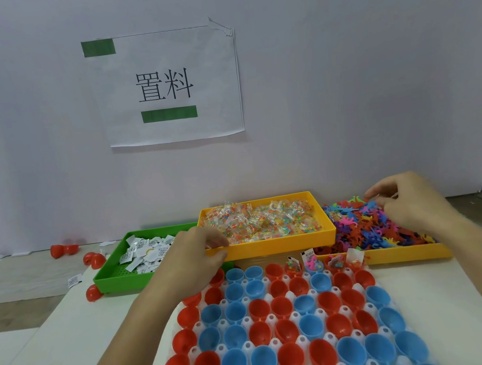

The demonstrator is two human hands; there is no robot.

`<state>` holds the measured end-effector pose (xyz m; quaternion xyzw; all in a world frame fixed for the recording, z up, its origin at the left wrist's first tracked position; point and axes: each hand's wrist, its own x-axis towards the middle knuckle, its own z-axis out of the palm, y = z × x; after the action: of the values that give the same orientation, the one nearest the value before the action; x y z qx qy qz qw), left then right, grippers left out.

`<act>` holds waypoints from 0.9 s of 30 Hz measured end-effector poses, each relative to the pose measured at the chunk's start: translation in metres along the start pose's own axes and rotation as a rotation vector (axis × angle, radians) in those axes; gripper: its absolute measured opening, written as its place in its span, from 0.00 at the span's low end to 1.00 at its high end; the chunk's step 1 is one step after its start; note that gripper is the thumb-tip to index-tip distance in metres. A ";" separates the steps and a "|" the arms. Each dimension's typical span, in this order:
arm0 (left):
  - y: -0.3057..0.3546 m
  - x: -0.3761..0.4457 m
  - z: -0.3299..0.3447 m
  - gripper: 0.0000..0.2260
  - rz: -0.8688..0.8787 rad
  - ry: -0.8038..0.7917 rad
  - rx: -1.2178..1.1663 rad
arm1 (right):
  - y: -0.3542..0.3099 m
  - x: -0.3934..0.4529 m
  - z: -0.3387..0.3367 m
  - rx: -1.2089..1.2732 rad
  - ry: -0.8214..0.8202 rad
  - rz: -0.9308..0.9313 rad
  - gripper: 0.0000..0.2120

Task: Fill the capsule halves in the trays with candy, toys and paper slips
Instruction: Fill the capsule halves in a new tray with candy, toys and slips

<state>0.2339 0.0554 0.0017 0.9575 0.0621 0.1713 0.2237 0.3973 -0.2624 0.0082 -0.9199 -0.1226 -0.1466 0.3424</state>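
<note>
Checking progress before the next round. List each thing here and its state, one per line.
Green tray: partly full of paper slips.
Candy tray: full of candy packets.
Toy tray: heaped with toys.
Capsule halves: mostly empty; four at the far right filled.
Left hand: fingers curled at the candy tray's corner.
Right hand: fingers curled over the toys.

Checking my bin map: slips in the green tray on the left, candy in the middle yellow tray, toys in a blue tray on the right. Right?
One slip-up: the toys sit in a yellow tray, not a blue one, as the head view shows. The rest holds: slips in the green tray on the left, candy in the middle yellow tray.
</note>
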 end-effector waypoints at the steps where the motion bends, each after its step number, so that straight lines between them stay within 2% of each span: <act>1: 0.000 0.000 0.000 0.07 0.000 -0.001 -0.002 | -0.003 -0.001 -0.001 0.028 -0.007 -0.018 0.11; 9: 0.013 -0.001 -0.005 0.06 0.060 0.070 -0.103 | -0.048 -0.021 -0.006 0.350 -0.122 -0.159 0.10; 14: 0.037 -0.005 -0.009 0.07 0.118 0.016 -0.439 | -0.088 -0.043 0.001 0.515 -0.279 -0.278 0.09; 18: 0.053 -0.009 -0.010 0.09 0.129 -0.046 -0.671 | -0.112 -0.060 0.010 0.546 -0.377 -0.361 0.08; 22: 0.053 -0.010 -0.010 0.02 0.147 -0.021 -0.682 | -0.121 -0.069 0.018 0.563 -0.418 -0.389 0.08; 27: 0.052 -0.010 -0.012 0.02 0.129 -0.064 -0.720 | -0.123 -0.072 0.021 0.564 -0.393 -0.381 0.08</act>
<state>0.2221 0.0114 0.0322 0.8242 -0.0699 0.1657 0.5369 0.2943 -0.1669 0.0407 -0.7609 -0.3900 0.0109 0.5184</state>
